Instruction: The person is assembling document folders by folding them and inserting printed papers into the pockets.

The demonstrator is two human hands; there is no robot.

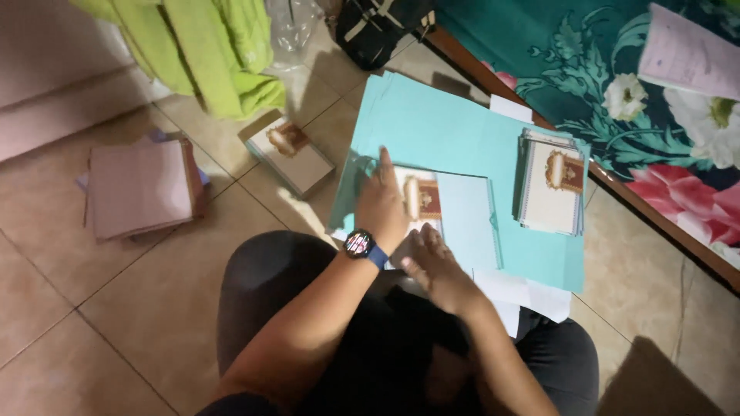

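A person sitting on the tiled floor (139, 308) is pressing the left hand (380, 202), fingers stretched flat and gripping nothing, onto a white card with a gold-and-maroon emblem (425, 198) lying on a teal paper sheet (455, 131). The right hand (433, 266), fingers loosely extended, is resting at the card's near edge. A stack of matching cards (552, 183) is sitting well to the right.
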